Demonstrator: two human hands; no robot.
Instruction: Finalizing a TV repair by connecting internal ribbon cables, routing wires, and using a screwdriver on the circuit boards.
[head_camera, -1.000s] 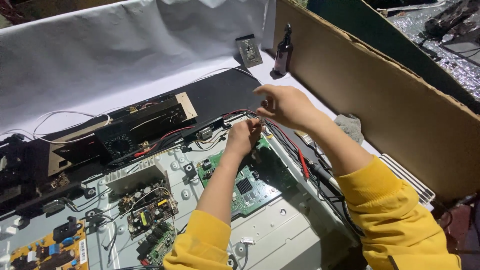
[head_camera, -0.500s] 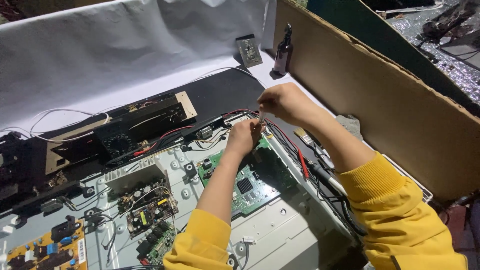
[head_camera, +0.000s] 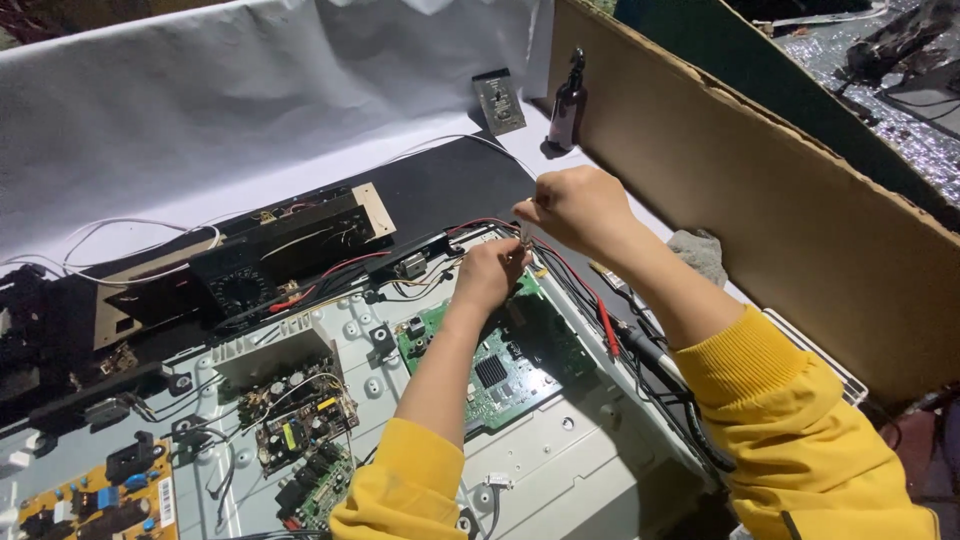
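**Hands on the wires at the top of the green board**

Since a second ago the right hand (head_camera: 580, 208) has lifted a bit and pulled back from the left one, so the thin wire (head_camera: 524, 232) between them looks drawn more taut; the left hand (head_camera: 490, 275) has hardly budged.

Right grip is closed to a fist, pinching that wire at the thumb and forefinger. Left grip is curled shut too, pressed down at the top edge of the green board (head_camera: 495, 350), but I can't tell what exactly is in it, since the fingers hide it. Could be a plug or just the wire bundle.

The board sits in the grey metal chassis (head_camera: 590, 460), toward the right side of the worktop, with the red and black leads (head_camera: 590, 290) running past its right edge. A brown supply board (head_camera: 300, 420) lies further left, a dark bottle (head_camera: 566, 100) stands at the far edge by the cardboard sheet (head_camera: 780, 190).

My take on doing this well: keep the left hand pinning the board end down and pull straight along the wire, gently, not sideways. Yanking by the wire rather than the plug body risks tearing it out.
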